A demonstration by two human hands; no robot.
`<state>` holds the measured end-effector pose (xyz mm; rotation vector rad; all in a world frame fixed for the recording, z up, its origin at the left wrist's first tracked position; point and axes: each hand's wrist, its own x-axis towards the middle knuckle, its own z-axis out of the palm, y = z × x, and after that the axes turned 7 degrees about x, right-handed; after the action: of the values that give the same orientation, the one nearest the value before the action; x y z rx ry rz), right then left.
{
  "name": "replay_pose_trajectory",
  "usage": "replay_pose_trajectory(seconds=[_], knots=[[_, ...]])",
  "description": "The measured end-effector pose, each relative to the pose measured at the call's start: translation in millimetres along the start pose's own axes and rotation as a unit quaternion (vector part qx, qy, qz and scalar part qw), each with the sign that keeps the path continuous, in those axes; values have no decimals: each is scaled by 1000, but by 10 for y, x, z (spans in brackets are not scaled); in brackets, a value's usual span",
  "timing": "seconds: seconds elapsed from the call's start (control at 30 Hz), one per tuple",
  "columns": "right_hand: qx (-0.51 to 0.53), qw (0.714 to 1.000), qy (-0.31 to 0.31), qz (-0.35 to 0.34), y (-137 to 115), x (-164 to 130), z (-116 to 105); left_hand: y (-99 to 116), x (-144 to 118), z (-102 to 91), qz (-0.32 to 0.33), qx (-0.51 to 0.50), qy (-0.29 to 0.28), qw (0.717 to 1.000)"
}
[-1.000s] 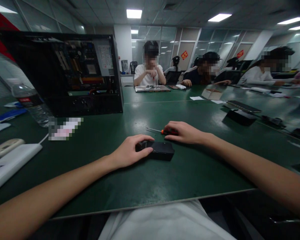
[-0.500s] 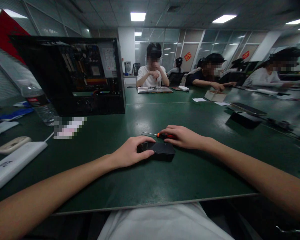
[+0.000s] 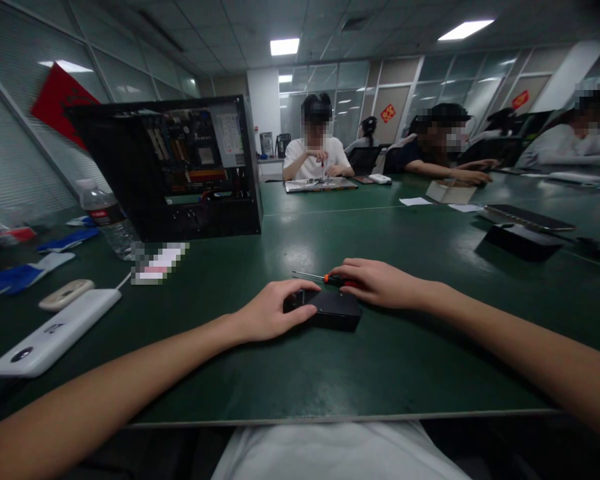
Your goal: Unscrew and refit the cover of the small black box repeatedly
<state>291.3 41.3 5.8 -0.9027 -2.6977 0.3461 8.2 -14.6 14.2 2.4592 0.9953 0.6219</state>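
A small black box (image 3: pixel 336 311) lies flat on the green table (image 3: pixel 300 373) in front of me. My left hand (image 3: pixel 270 311) rests on its left end, fingers curled over the top. Just behind the box lies a small screwdriver (image 3: pixel 314 276) with an orange and black handle and a thin metal shaft pointing left. My right hand (image 3: pixel 375 283) covers the handle, fingers laid over it on the table.
An open black computer case (image 3: pixel 180 170) stands at the back left, a water bottle (image 3: pixel 107 217) beside it. A white device (image 3: pixel 55 331) and a beige one (image 3: pixel 66 294) lie at the left. Another black box (image 3: pixel 523 240) sits at the right. Several people sit across the table.
My hands, the box and the screwdriver have kept their places. My head has turned, so the whole scene has shifted to the right and down in view.
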Motion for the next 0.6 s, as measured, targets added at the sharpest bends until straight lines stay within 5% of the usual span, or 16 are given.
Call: replay_pose_trajectory(seconds=[0.6], knots=[[-19, 1000, -17, 13, -70, -4, -30, -38, 7, 24, 8, 3, -3, 1000]])
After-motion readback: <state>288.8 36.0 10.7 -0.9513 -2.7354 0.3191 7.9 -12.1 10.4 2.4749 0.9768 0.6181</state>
